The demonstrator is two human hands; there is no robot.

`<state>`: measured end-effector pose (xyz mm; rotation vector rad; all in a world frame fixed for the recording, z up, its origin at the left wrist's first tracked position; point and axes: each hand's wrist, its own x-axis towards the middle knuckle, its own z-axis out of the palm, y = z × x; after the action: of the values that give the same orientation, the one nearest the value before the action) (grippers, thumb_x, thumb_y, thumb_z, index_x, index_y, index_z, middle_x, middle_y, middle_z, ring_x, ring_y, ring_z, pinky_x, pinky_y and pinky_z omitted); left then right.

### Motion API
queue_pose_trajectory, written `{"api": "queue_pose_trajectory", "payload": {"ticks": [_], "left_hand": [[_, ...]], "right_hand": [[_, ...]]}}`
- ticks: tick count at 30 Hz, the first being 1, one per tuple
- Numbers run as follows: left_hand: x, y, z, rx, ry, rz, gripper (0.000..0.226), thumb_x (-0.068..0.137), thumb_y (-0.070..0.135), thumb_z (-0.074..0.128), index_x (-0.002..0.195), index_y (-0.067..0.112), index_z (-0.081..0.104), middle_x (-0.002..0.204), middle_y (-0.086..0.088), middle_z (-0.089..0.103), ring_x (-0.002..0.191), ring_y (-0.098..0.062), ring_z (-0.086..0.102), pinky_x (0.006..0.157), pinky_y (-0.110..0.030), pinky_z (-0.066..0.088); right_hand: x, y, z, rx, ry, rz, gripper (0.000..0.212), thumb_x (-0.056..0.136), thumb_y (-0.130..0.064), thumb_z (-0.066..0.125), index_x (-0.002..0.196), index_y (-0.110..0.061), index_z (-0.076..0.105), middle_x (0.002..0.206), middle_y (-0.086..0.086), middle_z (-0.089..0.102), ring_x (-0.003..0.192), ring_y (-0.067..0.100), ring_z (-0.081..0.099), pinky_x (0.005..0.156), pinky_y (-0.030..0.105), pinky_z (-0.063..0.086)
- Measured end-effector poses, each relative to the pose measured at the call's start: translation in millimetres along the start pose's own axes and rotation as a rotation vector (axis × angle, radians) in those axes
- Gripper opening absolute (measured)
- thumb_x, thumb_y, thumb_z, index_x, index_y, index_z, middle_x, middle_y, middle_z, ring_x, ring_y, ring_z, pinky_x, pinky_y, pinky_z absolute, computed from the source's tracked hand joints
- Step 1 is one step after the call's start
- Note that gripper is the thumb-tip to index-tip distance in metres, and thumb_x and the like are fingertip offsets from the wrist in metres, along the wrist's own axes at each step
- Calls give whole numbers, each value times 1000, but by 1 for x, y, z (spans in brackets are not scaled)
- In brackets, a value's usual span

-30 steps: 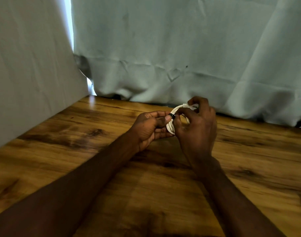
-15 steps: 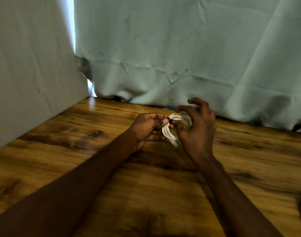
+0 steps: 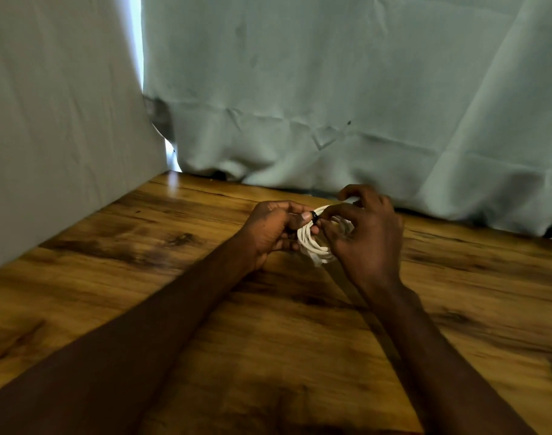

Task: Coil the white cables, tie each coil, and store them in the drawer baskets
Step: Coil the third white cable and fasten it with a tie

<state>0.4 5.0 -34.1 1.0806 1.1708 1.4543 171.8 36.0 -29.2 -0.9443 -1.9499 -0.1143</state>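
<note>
The left hand (image 3: pixel 273 229) curls round one side of the white cable coil (image 3: pixel 315 240), thumb pressed by a small black tie (image 3: pixel 314 216). The right hand (image 3: pixel 367 235) pinches the coil at that tie, its other fingers arched above. Both forearms reach in over the wooden table (image 3: pixel 142 277), the coil held just above it, near the pale curtain (image 3: pixel 331 89) along the far edge.

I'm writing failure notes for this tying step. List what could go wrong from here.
1. The black tie sits only at the top of the white cable coil; if the left hand or right hand slips, loops may spring apart.
2. The coil is held above the wooden table; it could drop.
</note>
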Motion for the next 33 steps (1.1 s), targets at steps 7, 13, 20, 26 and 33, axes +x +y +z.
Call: {"api": "queue_pose_trajectory", "payload": {"ticks": [7,13,20,26,33], "left_hand": [[2,-1,-1,28,10,-16,15,97,7,64,108,5,74,80,-6,74,61,-14,67,52,-24,53],[1,-2,-3,19,34,-34,17,99,8,62,110,4,74,83,-7,74,58,-12,67,48,-22,51],[3,-2,-2,7,12,-29,11,99,9,63,104,10,73,81,-6,75,63,-14,69,53,-25,55],[-1,1,-2,36,-36,18,16,100,5,60,114,0,66,81,-10,76,65,-15,73,49,-26,55],[0,-2,0,62,-62,29,18,98,3,61,113,-1,69,85,-11,75,70,-18,71,57,-31,60]], "right_hand": [[-3,0,6,-20,-32,7,25,78,-39,66,95,-29,81,120,-7,63,103,26,59,83,47,50],[-2,0,16,26,-88,-6,16,85,-27,78,101,-28,80,125,-7,62,106,27,53,80,42,47],[0,0,15,281,-32,99,23,77,-14,80,97,-25,75,110,-7,65,100,15,64,82,33,51],[2,2,6,483,-183,197,58,73,-4,84,125,-24,68,108,-8,71,92,-10,64,73,2,43],[3,4,6,517,-154,285,40,72,2,84,107,-19,77,98,-13,74,85,-12,67,71,3,45]]}}
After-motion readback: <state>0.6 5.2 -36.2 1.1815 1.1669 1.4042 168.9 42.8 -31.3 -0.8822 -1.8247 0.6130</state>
